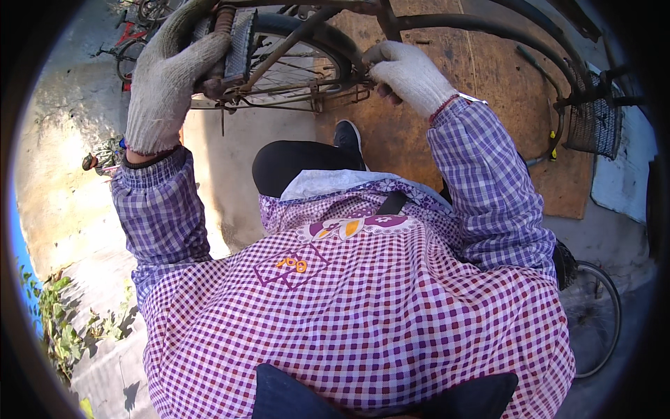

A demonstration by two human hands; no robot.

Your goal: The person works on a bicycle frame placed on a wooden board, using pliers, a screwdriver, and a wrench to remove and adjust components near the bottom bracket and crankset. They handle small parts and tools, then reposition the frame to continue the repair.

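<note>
My left hand (164, 84), in a white knit glove, is wrapped round a rusty bar with grey ridged pads (241, 45) at the rear of an old bicycle (460, 25). Its thumb lies across the bar. The spoked wheel (338, 43) and thin rusty rods (279, 95) are just right of it. My right hand (413, 75), gloved too, is by the lower frame at the wheel's right side. Its fingers are curled in, and whatever is between them is too small and hidden to make out.
A brown wooden board (502, 105) lies under the bicycle. At the right are a black wire basket (594, 129) and another wheel (617, 314). More bicycles (129, 52) stand at the far left, with leafy plants (66, 325) at the lower left. My shoe (349, 140) is below the frame.
</note>
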